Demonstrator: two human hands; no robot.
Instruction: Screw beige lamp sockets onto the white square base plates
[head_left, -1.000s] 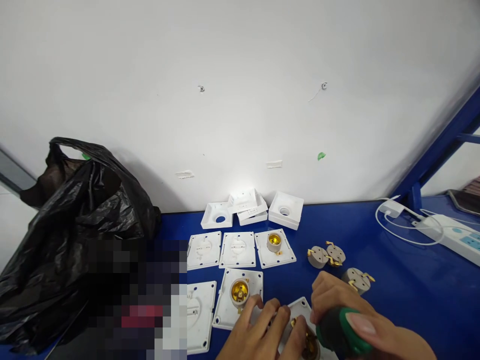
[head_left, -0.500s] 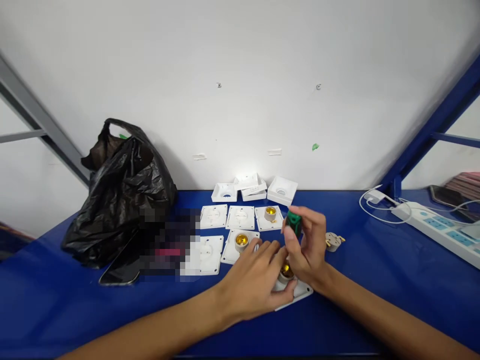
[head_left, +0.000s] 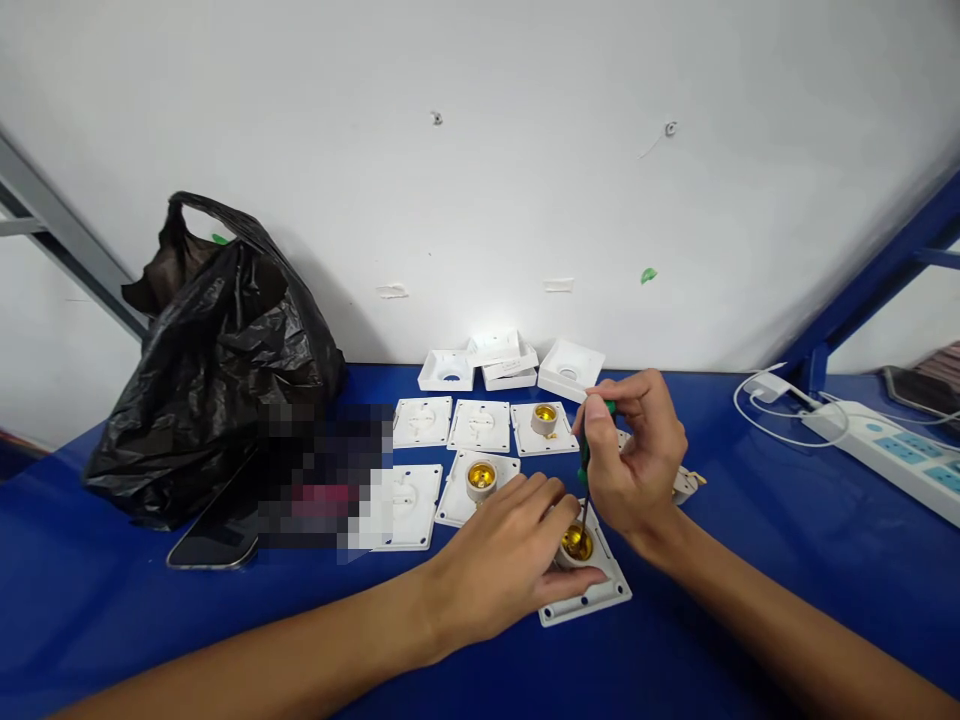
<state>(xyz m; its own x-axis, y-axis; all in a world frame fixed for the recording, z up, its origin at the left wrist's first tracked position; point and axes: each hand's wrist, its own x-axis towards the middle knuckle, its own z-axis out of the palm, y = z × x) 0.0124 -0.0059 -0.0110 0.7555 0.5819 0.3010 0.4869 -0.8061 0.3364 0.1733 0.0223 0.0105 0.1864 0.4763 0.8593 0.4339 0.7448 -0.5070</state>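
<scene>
Screwdriver (head_left: pixel 584 474): swung since earlier, shaft now showing, tip inside near socket (head_left: pixel 573 549)
Right hand (head_left: pixel 635 452): closed, pinching screwdriver handle
Left hand (head_left: pixel 511 550): part-closed around near socket
Base plates (head_left: pixel 480 424): six, three bearing sockets (head_left: pixel 481 480)

Black bag (head_left: pixel 225 350), phone (head_left: pixel 217 522), white power strip (head_left: pixel 889 443)

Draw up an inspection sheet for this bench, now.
Surface: blue table.
Work items: green-handled screwdriver, shaft running down into a brass-lined socket on a white plate; five other plates, two bearing sockets; white covers by the wall.
Clutter: black bag and phone at left; pixelated patch unreadable.
Left hand: at the socket, thumb over its plate.
Right hand: grips the screwdriver.
Cables: white cable looped beside the power strip.
Surroundings: white wall behind, blue frame at right.
</scene>
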